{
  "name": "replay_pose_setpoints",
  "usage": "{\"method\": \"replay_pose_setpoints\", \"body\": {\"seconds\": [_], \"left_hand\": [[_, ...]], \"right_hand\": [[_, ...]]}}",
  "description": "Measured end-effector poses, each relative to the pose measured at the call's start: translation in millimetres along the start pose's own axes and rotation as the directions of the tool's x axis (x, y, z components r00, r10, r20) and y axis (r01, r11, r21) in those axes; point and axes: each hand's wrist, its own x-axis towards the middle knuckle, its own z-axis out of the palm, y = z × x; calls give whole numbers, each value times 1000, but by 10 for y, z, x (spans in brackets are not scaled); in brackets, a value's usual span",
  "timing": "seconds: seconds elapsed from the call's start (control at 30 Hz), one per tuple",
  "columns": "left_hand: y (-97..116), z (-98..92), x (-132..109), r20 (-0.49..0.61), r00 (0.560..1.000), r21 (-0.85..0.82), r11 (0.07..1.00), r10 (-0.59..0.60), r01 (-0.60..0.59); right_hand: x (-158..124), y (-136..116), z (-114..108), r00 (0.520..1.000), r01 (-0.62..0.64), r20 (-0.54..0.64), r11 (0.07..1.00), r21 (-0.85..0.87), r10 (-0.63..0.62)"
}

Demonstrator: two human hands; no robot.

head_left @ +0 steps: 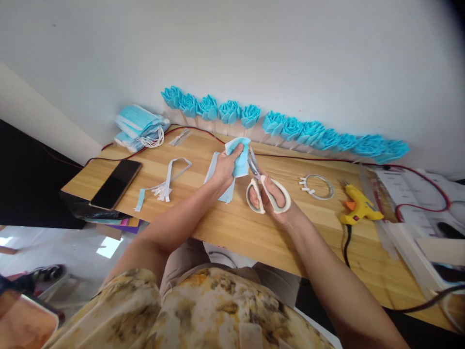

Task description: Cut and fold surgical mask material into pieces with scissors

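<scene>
Left hand [224, 169] holds one sheet [241, 163]; right hand [275, 194], one pair of scissors [256, 175].

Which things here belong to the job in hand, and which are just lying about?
In the job, by the look of it:
blue piece, held in the left hand
scissors, in the right hand
mask stack, probably material

Lying about, untouched now:
phone
white strips
glue gun
blue flowers
</scene>
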Motion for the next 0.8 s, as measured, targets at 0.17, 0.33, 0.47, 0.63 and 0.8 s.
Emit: {"method": "replay_pose_setpoints", "body": {"seconds": [0.17,0.33,0.47,0.63,0.8], "left_hand": [[15,-58,112,-30,999,-40,999,26,-27],[78,-126,207,-20,1000,-7,1000,14,-14],[21,-71,61,162,979,147,984,-122,98],[-75,3,-175,275,943,329,940,-189,93],[-102,15,-255,361,905,456,889,-226,40]], "right_hand": [[-29,-2,20,998,-44,49,999,12,44],[-36,-84,-31,997,83,-8,994,-68,-83],[33,-192,-220,870,288,-348,933,-217,-349],[99,-200,-332,785,275,-471,907,-318,-403],[112,-186,-317,753,261,-490,882,-391,-440]]}}
